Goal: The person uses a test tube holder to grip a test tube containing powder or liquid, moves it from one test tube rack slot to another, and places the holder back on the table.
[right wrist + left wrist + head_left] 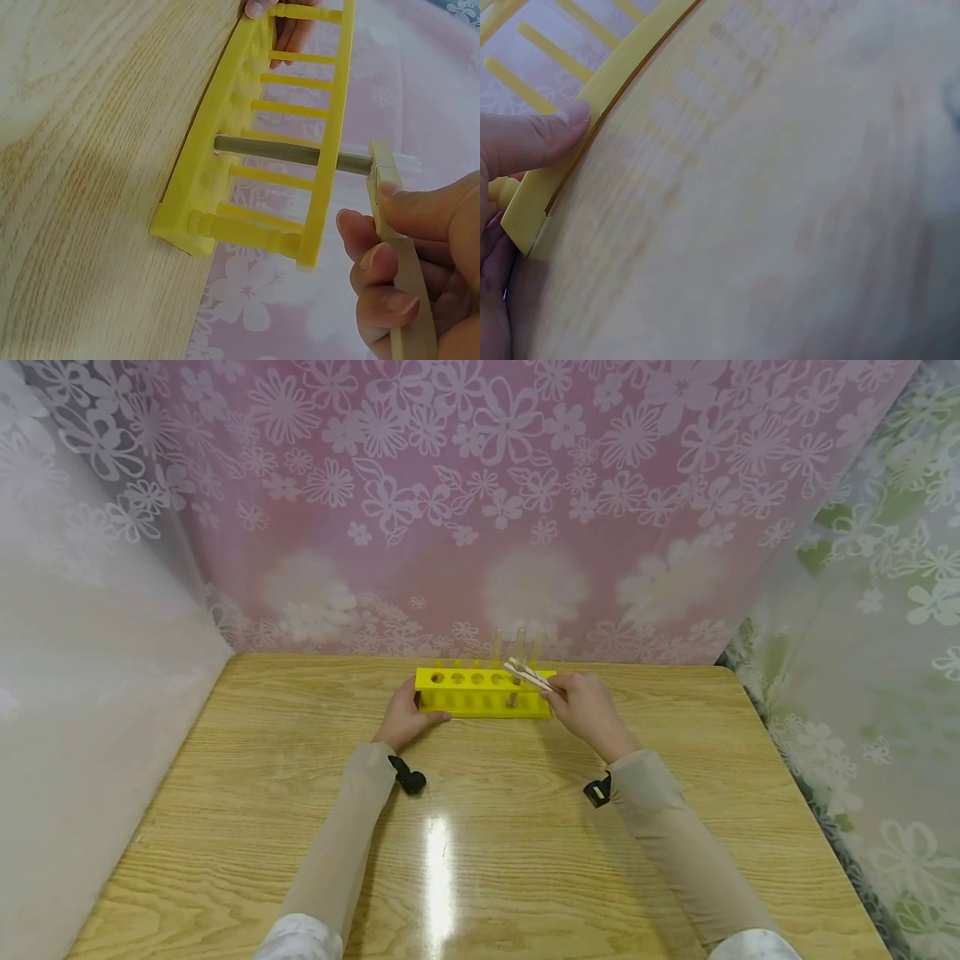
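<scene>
A yellow test tube rack [483, 712] stands near the table's back edge. My left hand [408, 717] grips its left end, thumb on the base [559, 142] and other fingers round the end. With curled fingers, my right hand [420, 262] holds a wooden test tube clamp [528, 675]. The clamp's tip is at the upper part of a glass test tube [270, 150], above the rack's top plate. That tube passes through a hole, its lower end at the rack's base. Whether the clamp grips the glass I cannot tell.
Two more clear tubes [497, 647] rise at the back of the rack, beside several yellow pegs [457, 663]. The wood-grain table [300, 777] ends just behind the rack, where a pink floral curtain [420, 577] hangs. Pale curtains flank both sides.
</scene>
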The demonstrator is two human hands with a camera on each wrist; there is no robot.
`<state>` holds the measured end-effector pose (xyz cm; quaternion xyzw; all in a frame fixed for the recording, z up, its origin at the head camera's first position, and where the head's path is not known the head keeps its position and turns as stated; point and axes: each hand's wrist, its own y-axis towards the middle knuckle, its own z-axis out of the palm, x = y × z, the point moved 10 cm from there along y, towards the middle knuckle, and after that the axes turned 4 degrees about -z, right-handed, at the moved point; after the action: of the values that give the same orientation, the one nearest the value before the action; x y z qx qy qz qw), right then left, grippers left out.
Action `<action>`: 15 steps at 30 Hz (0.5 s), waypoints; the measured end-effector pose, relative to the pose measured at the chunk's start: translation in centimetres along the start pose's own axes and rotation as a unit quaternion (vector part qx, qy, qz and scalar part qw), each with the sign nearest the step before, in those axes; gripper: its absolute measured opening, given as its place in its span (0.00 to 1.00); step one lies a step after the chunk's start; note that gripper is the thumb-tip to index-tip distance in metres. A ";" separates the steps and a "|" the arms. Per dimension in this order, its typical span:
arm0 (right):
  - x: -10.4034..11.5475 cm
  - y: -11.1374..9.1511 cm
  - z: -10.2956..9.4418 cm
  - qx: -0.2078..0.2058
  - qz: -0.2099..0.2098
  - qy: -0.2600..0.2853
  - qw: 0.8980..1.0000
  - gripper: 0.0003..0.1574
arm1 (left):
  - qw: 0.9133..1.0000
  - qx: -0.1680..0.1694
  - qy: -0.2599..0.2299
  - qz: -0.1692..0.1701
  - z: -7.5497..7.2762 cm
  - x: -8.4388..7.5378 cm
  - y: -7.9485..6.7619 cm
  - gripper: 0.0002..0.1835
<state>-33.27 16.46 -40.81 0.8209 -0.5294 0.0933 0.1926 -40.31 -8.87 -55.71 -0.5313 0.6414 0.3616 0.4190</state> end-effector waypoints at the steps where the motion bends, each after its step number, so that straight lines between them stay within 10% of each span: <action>1: 0.0 0.0 0.0 0.000 0.000 0.001 1.000 0.12 | 1.000 0.000 -0.001 0.001 0.0 0.0 0.0 0.45; 15: 0.3 -0.2 -0.4 -0.019 -0.017 0.009 1.000 0.13 | 1.000 0.001 -0.002 -0.001 0.0 0.1 0.1 0.45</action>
<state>-32.93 16.45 -40.34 0.8249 -0.5155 0.0876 0.2147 -40.39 -8.88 -55.81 -0.5305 0.6403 0.3616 0.4216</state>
